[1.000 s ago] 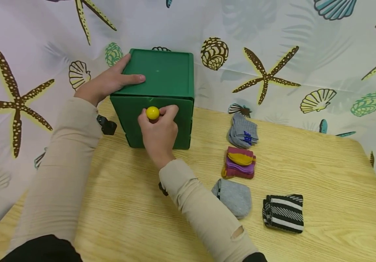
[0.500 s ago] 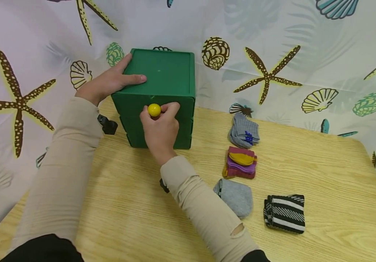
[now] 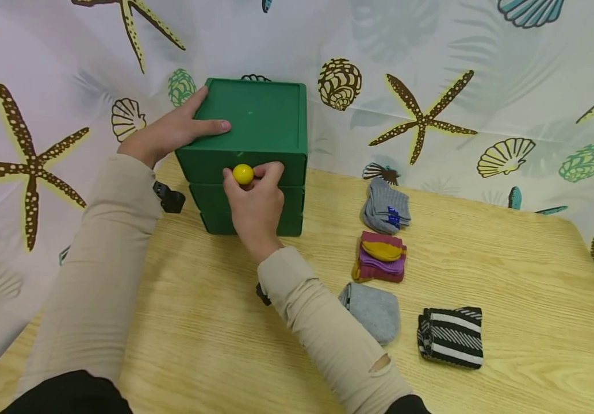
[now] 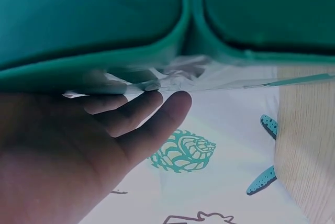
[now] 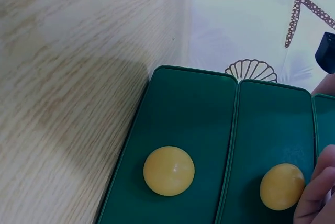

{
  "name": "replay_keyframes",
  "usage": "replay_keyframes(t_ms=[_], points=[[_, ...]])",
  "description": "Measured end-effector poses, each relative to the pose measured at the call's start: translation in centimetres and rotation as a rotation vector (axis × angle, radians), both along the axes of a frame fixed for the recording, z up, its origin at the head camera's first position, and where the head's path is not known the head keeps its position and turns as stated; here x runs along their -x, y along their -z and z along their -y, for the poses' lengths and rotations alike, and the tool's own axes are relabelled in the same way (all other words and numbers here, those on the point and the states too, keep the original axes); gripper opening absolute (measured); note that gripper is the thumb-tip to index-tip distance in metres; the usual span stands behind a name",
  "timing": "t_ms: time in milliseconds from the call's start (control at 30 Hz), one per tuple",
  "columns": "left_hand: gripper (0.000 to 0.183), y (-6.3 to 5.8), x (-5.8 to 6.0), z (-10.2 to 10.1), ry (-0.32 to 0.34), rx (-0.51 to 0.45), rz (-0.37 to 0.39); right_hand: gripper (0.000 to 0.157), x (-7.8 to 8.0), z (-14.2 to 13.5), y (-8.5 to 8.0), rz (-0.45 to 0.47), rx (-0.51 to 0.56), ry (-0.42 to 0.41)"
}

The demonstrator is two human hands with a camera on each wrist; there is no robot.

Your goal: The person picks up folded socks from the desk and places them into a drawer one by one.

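Observation:
A green drawer cabinet (image 3: 252,115) stands on the table, its stacked drawer fronts facing me. My left hand (image 3: 175,131) lies over its upper left edge, thumb on the top and fingers along the side, as the left wrist view also shows. With thumb and fingers, my right hand (image 3: 256,207) pinches the round yellow knob (image 3: 243,174) of the top drawer (image 3: 200,167). That drawer sits flush with the body. In the right wrist view, two lower drawer fronts carry yellow knobs (image 5: 169,171), and only part of my right hand shows at the right edge.
Folded socks lie right of the cabinet: a ribbed grey pair (image 3: 386,206), a maroon, purple and mustard pair (image 3: 380,257), a plain grey pair (image 3: 371,313) and a black-and-white striped pair (image 3: 452,338). Behind hangs a cloth (image 3: 286,34) with shell and starfish prints.
The top drawer has slid back slightly into the cabinet, with my right hand on its knob. The dark gap above its front has gone. My left hand has stayed in place.

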State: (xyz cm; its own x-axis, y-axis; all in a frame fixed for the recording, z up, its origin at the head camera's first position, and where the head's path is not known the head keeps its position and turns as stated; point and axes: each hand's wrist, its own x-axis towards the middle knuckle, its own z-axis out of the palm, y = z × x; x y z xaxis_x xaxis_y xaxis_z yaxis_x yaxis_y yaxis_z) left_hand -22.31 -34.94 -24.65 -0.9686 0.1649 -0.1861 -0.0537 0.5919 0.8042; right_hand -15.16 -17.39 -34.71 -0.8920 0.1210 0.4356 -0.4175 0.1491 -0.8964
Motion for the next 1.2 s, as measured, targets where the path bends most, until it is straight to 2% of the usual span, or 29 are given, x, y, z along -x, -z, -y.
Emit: replay_keyframes(t_ms=[200, 400, 567, 667, 833, 1133, 1200], points=[[0.101, -0.2, 0.0, 0.0, 0.008, -0.004, 0.003, 0.043, 0.2, -0.3, 0.1, -0.012, 0.046, -0.058], [0.102, -0.1, -0.2, -0.1, 0.009, -0.014, 0.003, 0.041, 0.2, -1.5, 0.7, -0.058, 0.023, -0.155], [0.103, -0.1, -0.2, -0.1, 0.005, -0.027, 0.003, 0.036, -0.3, -2.4, 2.0, -0.072, 0.014, -0.187], [0.103, -0.1, -0.3, -0.1, 0.001, -0.032, 0.001, 0.033, -0.9, -2.6, 3.3, -0.034, 0.029, -0.164], [0.101, -0.1, -0.3, 0.1, 0.001, -0.036, -0.002, 0.031, -1.7, -2.0, 5.1, 0.081, 0.071, -0.135], [0.101, -0.1, -0.3, 0.1, 0.008, -0.046, -0.005, 0.043, -2.3, -0.4, 5.6, 0.188, 0.205, -0.183], [0.101, 0.0, -0.3, 0.0, 0.008, -0.050, -0.004, 0.043, -2.4, -0.1, 5.6, 0.207, 0.237, -0.165]])
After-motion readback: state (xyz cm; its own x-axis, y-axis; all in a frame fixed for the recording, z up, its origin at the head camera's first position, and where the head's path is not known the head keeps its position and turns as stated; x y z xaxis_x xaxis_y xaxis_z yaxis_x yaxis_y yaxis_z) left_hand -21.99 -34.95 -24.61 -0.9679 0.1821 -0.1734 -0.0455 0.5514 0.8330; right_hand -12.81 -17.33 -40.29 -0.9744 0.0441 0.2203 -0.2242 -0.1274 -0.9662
